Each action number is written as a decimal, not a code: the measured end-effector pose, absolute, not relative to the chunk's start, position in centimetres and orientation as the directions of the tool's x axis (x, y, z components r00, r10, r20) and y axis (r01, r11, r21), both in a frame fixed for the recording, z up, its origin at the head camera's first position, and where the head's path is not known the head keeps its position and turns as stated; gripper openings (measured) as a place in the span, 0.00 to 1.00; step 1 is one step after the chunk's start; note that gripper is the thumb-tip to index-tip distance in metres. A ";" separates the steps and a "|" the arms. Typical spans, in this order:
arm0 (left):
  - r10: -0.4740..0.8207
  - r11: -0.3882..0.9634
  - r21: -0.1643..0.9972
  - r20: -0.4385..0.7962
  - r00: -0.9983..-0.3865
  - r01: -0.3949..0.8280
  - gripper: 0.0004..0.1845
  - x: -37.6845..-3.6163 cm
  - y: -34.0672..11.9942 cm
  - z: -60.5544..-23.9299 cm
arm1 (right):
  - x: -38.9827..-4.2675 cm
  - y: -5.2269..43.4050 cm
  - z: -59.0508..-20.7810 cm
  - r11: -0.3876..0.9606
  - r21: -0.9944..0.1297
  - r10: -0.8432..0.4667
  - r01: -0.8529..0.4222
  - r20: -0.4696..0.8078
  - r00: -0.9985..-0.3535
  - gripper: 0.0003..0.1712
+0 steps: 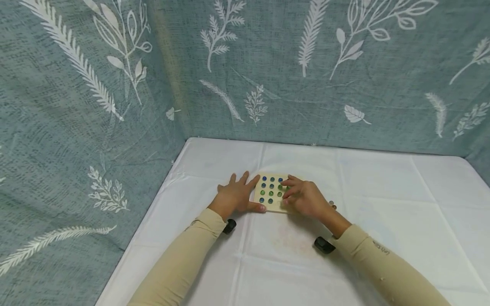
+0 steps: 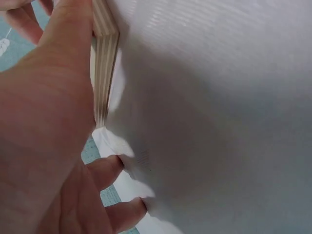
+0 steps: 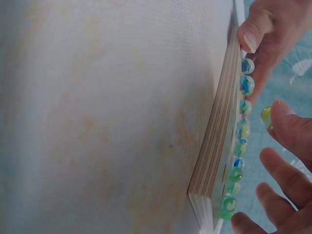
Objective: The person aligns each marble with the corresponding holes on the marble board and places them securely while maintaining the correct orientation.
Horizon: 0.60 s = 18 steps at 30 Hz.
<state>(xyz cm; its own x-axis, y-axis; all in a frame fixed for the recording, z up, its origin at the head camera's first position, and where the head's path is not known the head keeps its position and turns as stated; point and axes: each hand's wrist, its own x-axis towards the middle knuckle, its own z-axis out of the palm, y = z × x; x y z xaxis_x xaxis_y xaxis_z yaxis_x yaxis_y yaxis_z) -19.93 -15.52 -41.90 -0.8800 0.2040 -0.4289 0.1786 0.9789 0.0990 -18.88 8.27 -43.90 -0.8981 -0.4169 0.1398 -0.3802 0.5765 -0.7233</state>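
A pale wooden board (image 1: 273, 208) with layered plywood edges lies on the table, holding rows of blue and green glass marbles (image 1: 271, 185). My left hand (image 1: 236, 196) is spread flat along its left side, thumb at the near left corner and index finger by the far one. In the left wrist view, that thumb rests against the plywood edge (image 2: 105, 73). My right hand (image 1: 306, 197) is over the board's right part, covering much of it. Between its thumb and a mostly hidden finger it pinches a yellow-green marble (image 3: 265, 117), raised above the seated marbles (image 3: 236, 174).
A few small brownish round pieces (image 1: 332, 205) lie just right of my right wrist. A white cloth (image 1: 402, 221) with fold lines covers the table. Blue-green leaf-patterned fabric (image 1: 275, 110) hangs behind and to the left. Black wrist devices (image 1: 324, 245) sit under both forearms.
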 end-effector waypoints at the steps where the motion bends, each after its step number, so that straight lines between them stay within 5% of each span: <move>1: 0.206 0.979 0.095 -0.426 -0.881 0.183 0.59 -19.9 -15.5 -42.0 | -18.8 8.2 -43.9 0.576 -0.723 -0.418 -0.382 0.141 -0.898 0.03; 18: 0.236 0.972 0.106 -0.397 -0.887 0.211 0.57 -19.8 -15.9 -42.4 | -18.9 7.7 -43.9 0.585 -0.720 -0.423 -0.373 0.122 -0.898 0.04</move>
<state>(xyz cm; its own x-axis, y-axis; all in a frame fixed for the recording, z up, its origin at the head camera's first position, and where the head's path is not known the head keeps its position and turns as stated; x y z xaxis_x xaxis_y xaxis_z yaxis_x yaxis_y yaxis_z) -19.84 -15.86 -42.40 -0.8871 0.2360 -0.3968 0.2109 0.9717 0.1064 -18.86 7.68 -43.90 -0.8979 -0.4231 0.1216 -0.3730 0.5846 -0.7205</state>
